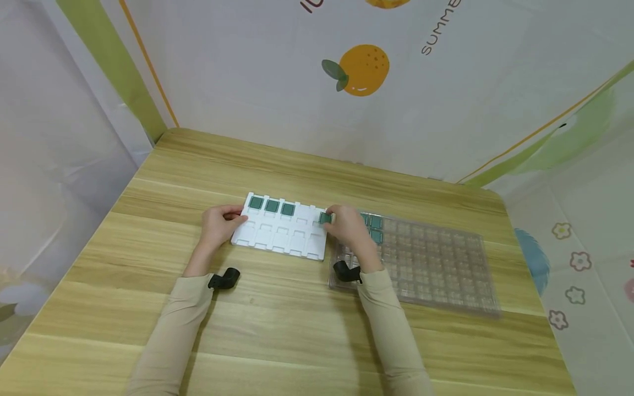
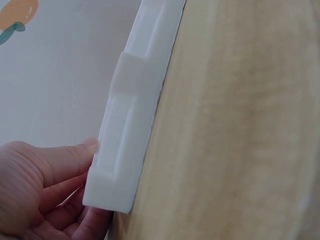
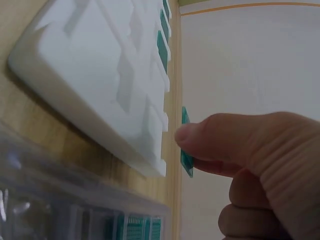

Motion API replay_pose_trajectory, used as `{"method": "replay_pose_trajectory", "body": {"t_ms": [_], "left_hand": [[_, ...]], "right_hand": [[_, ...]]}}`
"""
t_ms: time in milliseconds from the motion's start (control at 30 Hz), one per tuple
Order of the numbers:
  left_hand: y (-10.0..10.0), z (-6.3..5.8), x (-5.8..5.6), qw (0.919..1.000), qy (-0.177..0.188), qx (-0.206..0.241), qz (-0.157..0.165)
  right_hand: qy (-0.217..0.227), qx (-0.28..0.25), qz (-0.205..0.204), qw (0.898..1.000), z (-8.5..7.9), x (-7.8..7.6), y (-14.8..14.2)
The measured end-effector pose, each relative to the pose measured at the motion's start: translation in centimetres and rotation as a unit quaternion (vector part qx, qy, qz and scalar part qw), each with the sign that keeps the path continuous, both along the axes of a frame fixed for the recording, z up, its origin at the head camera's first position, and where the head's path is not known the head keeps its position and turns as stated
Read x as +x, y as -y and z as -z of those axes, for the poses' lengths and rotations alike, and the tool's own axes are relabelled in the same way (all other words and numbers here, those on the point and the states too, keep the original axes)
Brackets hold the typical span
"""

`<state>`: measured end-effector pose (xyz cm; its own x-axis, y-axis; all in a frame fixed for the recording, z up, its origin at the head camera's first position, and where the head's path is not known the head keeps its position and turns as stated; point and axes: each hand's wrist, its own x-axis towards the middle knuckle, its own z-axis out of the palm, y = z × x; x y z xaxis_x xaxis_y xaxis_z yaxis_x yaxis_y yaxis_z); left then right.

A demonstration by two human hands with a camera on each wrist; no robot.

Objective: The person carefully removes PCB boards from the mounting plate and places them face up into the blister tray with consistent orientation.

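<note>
A white plastic tray (image 1: pixel 277 231) with two rows of recesses lies on the table. Three green square chips (image 1: pixel 271 205) sit in its back row, toward the left. My left hand (image 1: pixel 216 225) grips the tray's left end, thumb on the top edge and fingers at its side; the left wrist view shows the thumb on the tray's white edge (image 2: pixel 120 130). Between thumb and fingers, my right hand (image 1: pixel 348 226) pinches another green chip (image 1: pixel 324 218) over the tray's back right corner. In the right wrist view that pinched chip (image 3: pixel 187 142) is held raised off the tray.
A clear plastic tray (image 1: pixel 436 258) with many small compartments lies to the right, its left part under my right forearm. Several green chips (image 1: pixel 376 236) stand in its back left compartments. A printed curtain (image 1: pixel 277 82) hangs behind the wooden table (image 1: pixel 277 341).
</note>
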<state>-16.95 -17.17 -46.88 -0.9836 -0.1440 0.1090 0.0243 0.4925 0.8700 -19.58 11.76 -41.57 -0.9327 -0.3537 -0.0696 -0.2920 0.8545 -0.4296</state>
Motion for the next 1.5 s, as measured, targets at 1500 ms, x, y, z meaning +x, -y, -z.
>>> {"method": "replay_pose_trajectory", "body": {"t_ms": [1500], "left_hand": [[0.0,-0.2,0.1,1.0,0.006,0.001,0.0]], "right_hand": [[0.024,0.019,-0.007,1.0,1.1,3.1,-5.1]]}}
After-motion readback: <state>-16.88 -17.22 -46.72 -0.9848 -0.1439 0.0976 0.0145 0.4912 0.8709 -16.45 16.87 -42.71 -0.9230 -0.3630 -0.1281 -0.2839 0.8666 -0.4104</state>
